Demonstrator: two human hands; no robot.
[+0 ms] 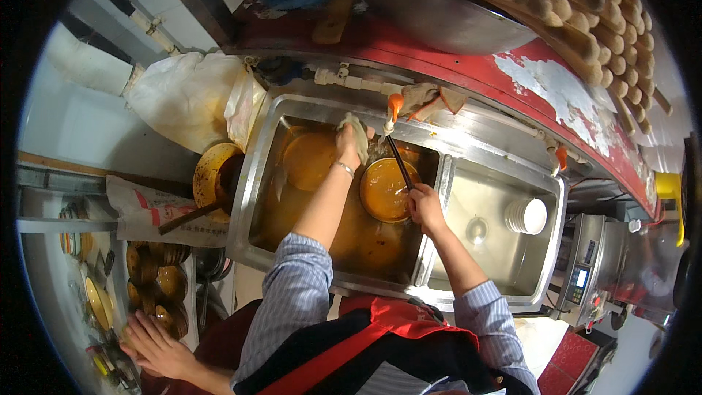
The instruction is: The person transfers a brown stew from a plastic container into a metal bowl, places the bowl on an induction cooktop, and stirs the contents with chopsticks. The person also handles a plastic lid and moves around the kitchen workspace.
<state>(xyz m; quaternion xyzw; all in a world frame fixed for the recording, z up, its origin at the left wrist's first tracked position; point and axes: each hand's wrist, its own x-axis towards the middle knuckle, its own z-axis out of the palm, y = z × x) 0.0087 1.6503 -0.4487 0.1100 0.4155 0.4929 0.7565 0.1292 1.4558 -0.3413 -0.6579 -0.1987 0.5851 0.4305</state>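
Note:
My left hand [350, 145] grips a pale, wet cloth [359, 134] over the left basin of a steel double sink [433, 277]. My right hand [425, 206] holds a dark pair of chopsticks [399, 160], slanting up towards the tap. Beneath them a round yellow-brown bowl [381, 197] sits in cloudy brownish water, its rim close to my right fingers; whether they touch it I cannot tell. Another round dish [310, 162] lies mostly under the water, left of my left hand. A tap with an orange handle [395, 103] stands above the bowl, with water falling near its spout.
A stack of white bowls [526, 216] lies in the right basin's water. Left of the sink are a stained yellow container [211, 173] and a white plastic bag [181, 99]. Another person's hand [162, 345] is over stacked brown bowls [170, 282]. Wooden-handled utensils [592, 38] overhang the red ledge [460, 60].

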